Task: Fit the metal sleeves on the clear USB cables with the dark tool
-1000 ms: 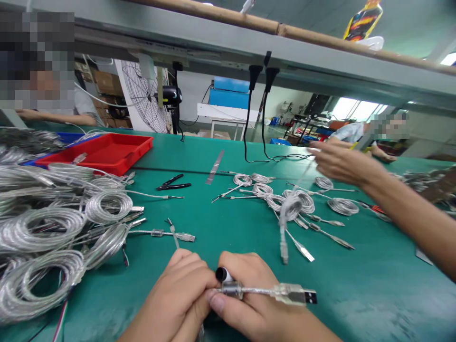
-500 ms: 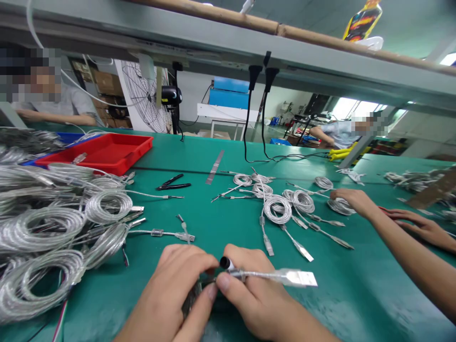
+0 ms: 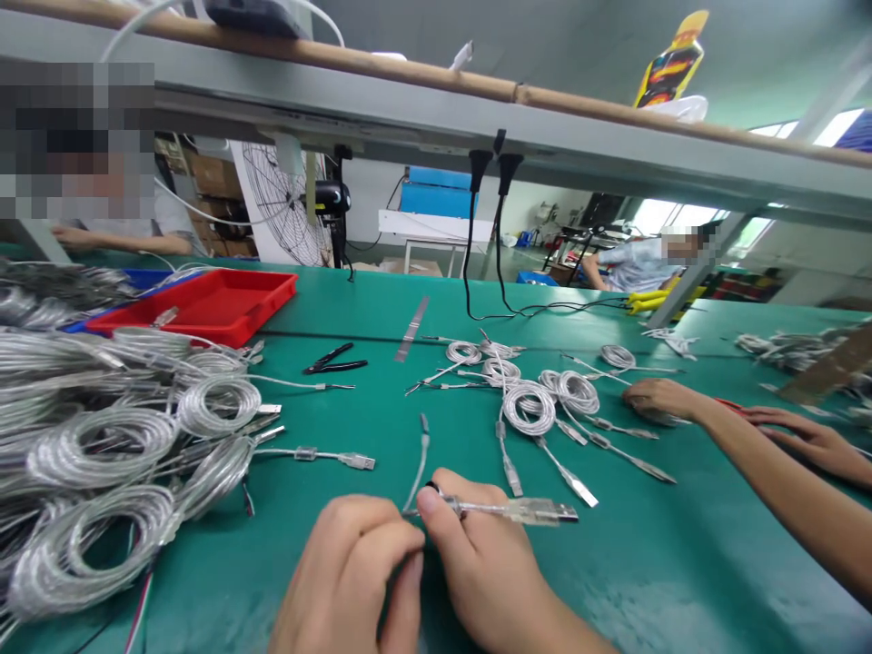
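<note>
My right hand pinches a clear braided USB cable near its ferrite bead, and the silver USB plug points right beyond my fingers. My left hand is closed against my right hand, with the cable's thin tail rising from between them. A small black-ended piece shows at my right fingertips, mostly hidden. Several coiled clear cables lie ahead of my hands, and a big heap of them lies to my left. A co-worker's hand rests near the coils on the right.
Black-handled pliers and a steel ruler lie on the green bench mat. A red tray sits at the far left. Two black cords hang from the overhead shelf. A co-worker's other hand lies at the right.
My hands have shifted, and the cable's thin tail now stands up from between them. The plug sits slightly lower. The view has tilted a little.
</note>
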A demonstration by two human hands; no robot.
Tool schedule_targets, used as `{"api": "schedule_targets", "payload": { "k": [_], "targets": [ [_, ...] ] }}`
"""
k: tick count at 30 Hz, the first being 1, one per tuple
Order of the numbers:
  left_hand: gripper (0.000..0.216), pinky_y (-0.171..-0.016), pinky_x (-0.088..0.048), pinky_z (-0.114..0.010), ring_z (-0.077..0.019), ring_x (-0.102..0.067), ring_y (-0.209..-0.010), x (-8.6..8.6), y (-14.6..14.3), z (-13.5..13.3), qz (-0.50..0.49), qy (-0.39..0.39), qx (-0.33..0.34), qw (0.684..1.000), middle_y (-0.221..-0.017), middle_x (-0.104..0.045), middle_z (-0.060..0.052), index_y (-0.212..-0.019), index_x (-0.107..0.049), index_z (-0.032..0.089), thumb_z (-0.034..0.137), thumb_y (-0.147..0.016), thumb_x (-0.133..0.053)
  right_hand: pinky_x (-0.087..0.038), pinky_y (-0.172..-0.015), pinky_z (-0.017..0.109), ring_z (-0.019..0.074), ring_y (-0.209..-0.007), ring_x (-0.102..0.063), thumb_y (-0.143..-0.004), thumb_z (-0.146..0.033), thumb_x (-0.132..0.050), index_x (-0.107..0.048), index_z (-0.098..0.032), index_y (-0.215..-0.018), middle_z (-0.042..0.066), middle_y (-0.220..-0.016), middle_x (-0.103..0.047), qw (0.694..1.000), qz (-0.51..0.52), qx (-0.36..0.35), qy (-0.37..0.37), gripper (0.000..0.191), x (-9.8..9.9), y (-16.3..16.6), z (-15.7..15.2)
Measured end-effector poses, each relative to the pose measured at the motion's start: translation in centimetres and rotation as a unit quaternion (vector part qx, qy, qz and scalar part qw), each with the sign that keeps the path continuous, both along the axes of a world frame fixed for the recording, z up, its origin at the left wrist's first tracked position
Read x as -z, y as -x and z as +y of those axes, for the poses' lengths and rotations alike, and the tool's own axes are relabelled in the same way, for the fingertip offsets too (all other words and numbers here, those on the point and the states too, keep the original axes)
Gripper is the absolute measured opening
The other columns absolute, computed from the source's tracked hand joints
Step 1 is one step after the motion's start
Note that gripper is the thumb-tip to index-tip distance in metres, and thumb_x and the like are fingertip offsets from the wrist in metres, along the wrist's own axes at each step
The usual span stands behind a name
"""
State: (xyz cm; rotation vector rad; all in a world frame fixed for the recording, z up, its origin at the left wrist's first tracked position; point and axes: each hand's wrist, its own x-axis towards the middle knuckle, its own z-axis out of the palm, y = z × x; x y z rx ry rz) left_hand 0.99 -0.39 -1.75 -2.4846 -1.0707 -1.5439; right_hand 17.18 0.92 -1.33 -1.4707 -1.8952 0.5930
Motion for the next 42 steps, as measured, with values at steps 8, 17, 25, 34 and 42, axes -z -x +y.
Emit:
{"api": "schedule_targets", "payload": {
  "k": [8,17,25,34,42],
  "targets": [
    [0.024,-0.058,-0.044,-0.03,-0.0151,-0.058,-0.059,-0.7,1.4,1.4,0.098,0.036,0.071,0.992,-0.069,-0.063,0.004,-0.087,-0.052,0.023,0.004,-0.097,-0.041,-0.018,-0.055,0.029,0.0147,-0.056,-0.034,-0.103,-0.071,-0.025,-0.03,-0.022,-0.068,-0.005,-0.061,-0.037,0.997,0.025,-0.068,-0.035,0.06,0.2,0.3,-0.8],
    [0.023,-0.062,-0.042,-0.03,-0.0159,-0.055,-0.063,-0.5,2.1,1.4,0.105,0.064,0.106,0.987,-0.076,-0.061,0.002,-0.102,-0.054,0.022,0.005,-0.1,-0.038,-0.025,-0.061,0.026,0.0168,-0.068,-0.043,-0.093,-0.057,-0.056,-0.041,-0.023,-0.08,-0.004,-0.076,-0.049,0.991,-0.002,-0.133,-0.004,0.039,-1.2,-1.0,-0.5],
    [0.023,-0.058,-0.042,-0.03,-0.0162,-0.052,-0.059,-0.9,1.7,1.5,0.092,0.022,0.084,0.992,-0.07,-0.06,0.002,-0.096,-0.053,0.021,0.004,-0.097,-0.037,-0.024,-0.06,0.028,0.0166,-0.064,-0.041,-0.099,-0.052,-0.048,-0.039,-0.024,-0.078,-0.004,-0.072,-0.047,0.987,-0.021,-0.149,-0.062,0.036,-1.4,-1.1,-0.3],
    [0.022,-0.06,-0.043,-0.031,-0.0165,-0.055,-0.061,-1.3,1.9,1.0,0.096,0.024,0.073,0.992,-0.072,-0.062,0.002,-0.096,-0.052,0.022,0.006,-0.099,-0.038,-0.027,-0.061,0.028,0.0164,-0.068,-0.046,-0.105,-0.059,-0.042,-0.043,-0.023,-0.079,-0.004,-0.075,-0.052,0.986,-0.023,-0.164,-0.037,0.045,-1.9,-1.4,-0.6],
    [0.021,-0.064,-0.046,-0.032,-0.0168,-0.055,-0.063,-0.8,1.7,0.8,0.07,0.048,0.091,0.992,-0.074,-0.063,0.001,-0.097,-0.053,0.022,0.01,-0.103,-0.037,-0.028,-0.06,0.027,0.0153,-0.065,-0.046,-0.106,-0.062,-0.037,-0.039,-0.023,-0.077,-0.005,-0.071,-0.049,0.984,-0.007,-0.162,-0.072,0.05,-1.8,-1.1,-0.8]
  ]
}}
